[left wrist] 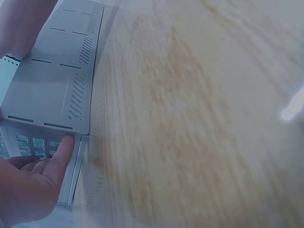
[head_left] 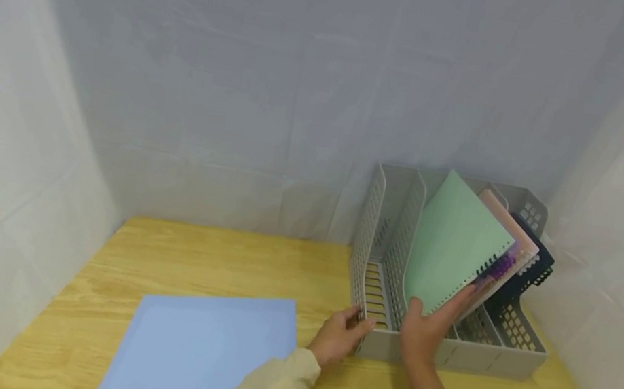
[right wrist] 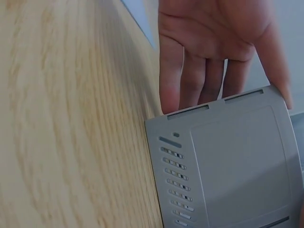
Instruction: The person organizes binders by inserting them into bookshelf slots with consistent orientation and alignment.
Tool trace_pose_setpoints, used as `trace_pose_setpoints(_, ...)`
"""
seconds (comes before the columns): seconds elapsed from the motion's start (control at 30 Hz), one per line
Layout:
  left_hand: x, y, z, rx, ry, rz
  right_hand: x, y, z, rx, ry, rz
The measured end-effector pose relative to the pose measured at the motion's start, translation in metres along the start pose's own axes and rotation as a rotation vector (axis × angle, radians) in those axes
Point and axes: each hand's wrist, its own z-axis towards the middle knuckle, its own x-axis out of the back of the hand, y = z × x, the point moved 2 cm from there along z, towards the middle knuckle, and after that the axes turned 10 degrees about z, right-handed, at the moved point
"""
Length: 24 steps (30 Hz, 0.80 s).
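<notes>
A grey file rack (head_left: 385, 348) with upright dividers stands on the wooden table at the right. My left hand (head_left: 339, 337) holds the rack's front left corner. In the right wrist view, that hand's fingers (right wrist: 171, 92) lie against the rack's side and its thumb is at the upper edge. My right hand (head_left: 429, 335) grips a light green spiral notebook (head_left: 455, 246) by its lower edge, thumb on the cover, other fingers partly hidden behind. The notebook tilts inside a middle compartment.
Behind the green notebook, a pink spiral notebook (head_left: 529, 248) and a dark navy one (head_left: 543, 257) lean in the rack. A blue spiral notebook (head_left: 213, 343) lies flat at the left. White sheeting (head_left: 243, 87) hangs behind and on both sides of the table (head_left: 202, 259).
</notes>
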Motion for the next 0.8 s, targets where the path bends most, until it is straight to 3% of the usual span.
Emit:
trace_pose_setpoints(0.17, 0.0, 0.0, -0.001, 0.0, -0.007, 0.001, -0.001, -0.006, -0.003, 0.094, 0.037, 0.002)
trace_pose_setpoints(0.33, 0.001, 0.001, -0.002, 0.004, -0.011, -0.004, -0.005, -0.032, -0.007, 0.144, 0.055, 0.031)
trace_pose_setpoints(0.47, 0.001, 0.002, -0.003, 0.004, -0.014, -0.004, -0.003, -0.022, -0.006, 0.169, 0.047, 0.015)
trace_pose_setpoints(0.57, 0.0, 0.002, -0.003, 0.005, -0.015, -0.003, -0.001, -0.008, -0.003, 0.173, 0.021, -0.016)
trace_pose_setpoints(0.8, 0.0, 0.001, -0.003, 0.0, -0.017, -0.012, -0.001, -0.012, -0.003, 0.093, -0.044, -0.07)
